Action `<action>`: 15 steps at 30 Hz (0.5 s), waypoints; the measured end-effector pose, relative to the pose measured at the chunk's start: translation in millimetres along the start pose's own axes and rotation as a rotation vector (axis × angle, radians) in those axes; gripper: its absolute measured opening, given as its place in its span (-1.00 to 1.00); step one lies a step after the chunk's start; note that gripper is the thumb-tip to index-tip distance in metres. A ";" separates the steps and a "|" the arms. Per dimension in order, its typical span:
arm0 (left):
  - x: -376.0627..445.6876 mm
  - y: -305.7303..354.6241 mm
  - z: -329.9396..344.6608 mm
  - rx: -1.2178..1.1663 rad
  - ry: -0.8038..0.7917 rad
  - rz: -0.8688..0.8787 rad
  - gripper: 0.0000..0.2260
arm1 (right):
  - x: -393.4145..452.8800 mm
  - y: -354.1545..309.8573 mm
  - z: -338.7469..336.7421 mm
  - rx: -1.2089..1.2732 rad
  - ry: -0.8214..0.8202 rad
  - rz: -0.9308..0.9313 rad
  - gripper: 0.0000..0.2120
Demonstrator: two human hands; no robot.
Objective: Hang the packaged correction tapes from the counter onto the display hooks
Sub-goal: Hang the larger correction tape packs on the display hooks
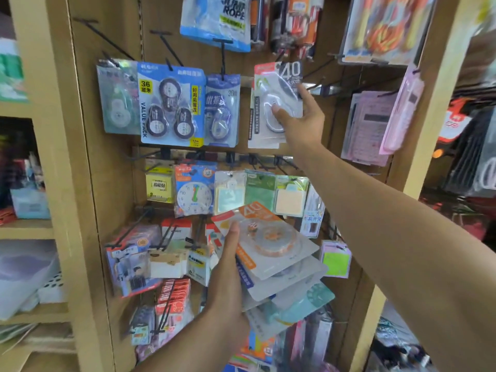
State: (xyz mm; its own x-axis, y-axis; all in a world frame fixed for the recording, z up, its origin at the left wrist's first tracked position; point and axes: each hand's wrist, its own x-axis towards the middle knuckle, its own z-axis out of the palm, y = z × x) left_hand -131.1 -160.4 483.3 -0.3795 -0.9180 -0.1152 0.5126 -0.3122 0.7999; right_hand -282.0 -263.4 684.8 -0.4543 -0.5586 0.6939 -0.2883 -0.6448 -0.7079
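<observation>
My right hand [302, 118] is raised to the upper row and grips a grey "40" correction tape pack [276, 103] by its right side, thumb on the front, held against the board beside a bare black hook [319, 85]. My left hand [228, 267] is lower down and holds a fanned stack of several correction tape packs [271, 253], an orange "40" pack on top and a teal one at the bottom. Three other correction tape packs hang to the left: a green one [118, 103], a blue "36" value pack [170, 106] and a blue "30m" pack [222, 111].
Sticky notes [159, 186], a toy clock pack [194, 191] and note pads hang on the middle row. Empty black hooks [107, 38] stick out at the upper left. Calculators [373, 127] hang at the right. Wooden shelves [26, 229] stand at the left.
</observation>
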 end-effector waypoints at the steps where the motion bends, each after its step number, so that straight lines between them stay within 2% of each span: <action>1: 0.2 0.5 -1.5 0.003 -0.001 0.004 -0.17 | 1.4 0.9 2.2 -0.005 0.010 -0.008 -0.34; 8: -1.3 2.8 -6.7 -0.012 0.023 -0.002 -0.35 | -1.8 6.2 11.5 0.071 0.023 0.040 -0.36; 15: 3.0 3.4 -4.1 0.009 0.008 -0.017 -0.33 | -1.4 12.7 12.7 0.087 0.032 0.084 -0.37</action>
State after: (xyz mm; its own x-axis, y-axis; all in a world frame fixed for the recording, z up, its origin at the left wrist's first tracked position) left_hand -127.3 -165.2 483.2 -0.3820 -0.9145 -0.1334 0.4995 -0.3257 0.8027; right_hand -274.3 -277.4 676.6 -0.5007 -0.5965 0.6273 -0.1748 -0.6401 -0.7482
